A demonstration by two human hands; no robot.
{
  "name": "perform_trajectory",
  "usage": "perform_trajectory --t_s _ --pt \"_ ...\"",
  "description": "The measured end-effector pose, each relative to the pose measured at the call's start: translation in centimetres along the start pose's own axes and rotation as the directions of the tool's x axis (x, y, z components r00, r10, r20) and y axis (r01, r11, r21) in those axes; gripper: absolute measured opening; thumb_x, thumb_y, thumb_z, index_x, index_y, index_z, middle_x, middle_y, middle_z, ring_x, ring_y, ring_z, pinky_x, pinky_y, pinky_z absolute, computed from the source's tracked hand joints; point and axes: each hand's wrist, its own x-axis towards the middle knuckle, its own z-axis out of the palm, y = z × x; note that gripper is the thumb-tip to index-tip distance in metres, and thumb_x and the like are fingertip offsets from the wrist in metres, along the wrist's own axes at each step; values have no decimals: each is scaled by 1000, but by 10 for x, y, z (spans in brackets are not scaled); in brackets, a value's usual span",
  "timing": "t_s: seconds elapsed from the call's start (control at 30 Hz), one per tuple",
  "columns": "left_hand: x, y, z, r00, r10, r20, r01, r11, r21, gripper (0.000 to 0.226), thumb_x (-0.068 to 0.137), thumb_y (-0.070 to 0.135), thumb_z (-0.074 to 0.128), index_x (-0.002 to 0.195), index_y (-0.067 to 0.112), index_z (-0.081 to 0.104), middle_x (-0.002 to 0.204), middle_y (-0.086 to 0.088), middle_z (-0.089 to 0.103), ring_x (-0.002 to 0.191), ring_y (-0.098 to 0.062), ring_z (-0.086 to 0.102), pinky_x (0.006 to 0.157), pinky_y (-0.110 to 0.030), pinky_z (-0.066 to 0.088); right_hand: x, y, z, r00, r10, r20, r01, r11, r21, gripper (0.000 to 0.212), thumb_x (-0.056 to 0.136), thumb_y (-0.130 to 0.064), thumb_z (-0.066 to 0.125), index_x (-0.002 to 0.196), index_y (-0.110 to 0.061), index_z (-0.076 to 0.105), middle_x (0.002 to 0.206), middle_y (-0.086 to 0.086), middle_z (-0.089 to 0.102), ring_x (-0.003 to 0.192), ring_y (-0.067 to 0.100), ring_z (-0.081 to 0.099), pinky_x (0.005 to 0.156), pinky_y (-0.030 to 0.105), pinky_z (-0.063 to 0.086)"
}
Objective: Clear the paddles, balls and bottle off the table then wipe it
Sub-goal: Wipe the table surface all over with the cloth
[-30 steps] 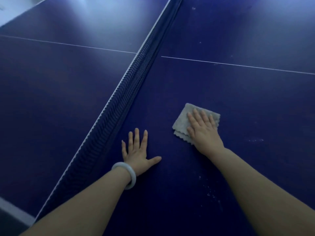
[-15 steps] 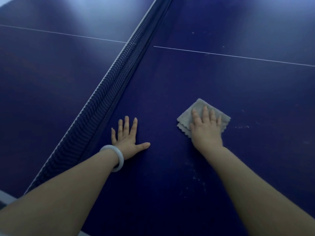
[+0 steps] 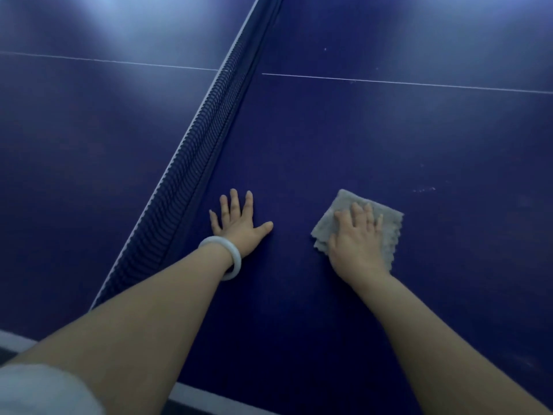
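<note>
On the dark blue table-tennis table [image 3: 389, 139], just right of the low dark net [image 3: 191, 175], the left hand [image 3: 238, 226] lies flat with fingers spread, bracing; a white bangle [image 3: 230, 259] circles its wrist. Well to its right, the right hand [image 3: 357, 238] presses straight fingers onto a folded grey cloth with scalloped edges [image 3: 389, 223]. The cloth looks soft, light and limp, so it likely slides best under a flat palm at its middle rather than pinched by a corner.

Looks like a games or sports room: dark blue table-tennis bench [image 3: 359, 139] with white lines, divided by a net [image 3: 191, 175].
</note>
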Motion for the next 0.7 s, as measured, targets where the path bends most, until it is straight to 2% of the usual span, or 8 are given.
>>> perform_trajectory --t_s 0.1,0.17,0.3,0.33,0.43,0.5,0.6,0.7 --pt "-9 -10 0 997 50 -56 -48 999 21 70 101 50 32 154 32 -11 160 2 -26 147 -19 -25 119 -45 -14 -30 -44 23 985 -153 -74 160 982 101 37 101 -26 37 137 -16 43 159 9 22 151 24 -1 121 42 -13" --pt "-28 -23 11 991 75 -109 -67 995 69 64 103 46 26 154 32 -11 161 2 -24 148 -18 -21 120 -43 -12 -55 -56 36 965 -251 -74 258 961 98 40 103 -33 35 139 -18 43 157 4 28 151 19 2 122 41 -9" --pt "-86 -52 47 974 73 -214 -54 994 93 63 100 52 11 149 31 -24 157 4 -31 145 -17 -27 118 -42 -17 -79 -35 35 934 -358 23 359 932 -60 60 100 -47 14 156 -25 11 164 1 12 151 14 -6 123 43 -5" --pt "-98 -57 55 971 76 -227 -52 993 108 64 98 54 6 148 31 -27 156 3 -33 144 -16 -29 117 -42 -19 -73 -23 32 950 -311 30 312 945 -94 61 100 -48 10 156 -26 5 165 2 4 151 15 -9 123 43 -7" --pt "-114 -63 69 958 84 -274 -40 986 164 65 92 55 -6 146 28 -30 154 2 -36 144 -17 -29 118 -43 -19 -46 -7 22 999 43 8 -42 991 -128 61 102 -47 14 157 -26 -3 164 3 -13 149 21 -18 120 49 -13" --pt "-114 -62 71 950 78 -302 -22 983 183 65 92 54 -7 147 26 -29 154 0 -34 146 -20 -27 119 -45 -17 -44 -25 24 992 126 13 -124 984 -129 62 102 -46 15 157 -25 -6 163 4 -15 149 26 -19 118 52 -13" --pt "-112 -62 70 955 81 -284 -24 980 200 65 94 53 -3 147 25 -30 156 -1 -34 146 -21 -28 119 -46 -16 -85 -68 46 994 -109 12 110 983 -147 61 102 -46 15 157 -22 2 164 5 -6 150 30 -14 119 54 -10" --pt "-112 -63 68 961 96 -261 -48 982 183 64 95 52 -2 145 26 -32 156 -2 -34 145 -21 -29 119 -47 -16 -141 -73 54 909 -409 80 416 897 -148 60 100 -46 23 155 -22 19 163 4 10 151 26 0 119 52 4"
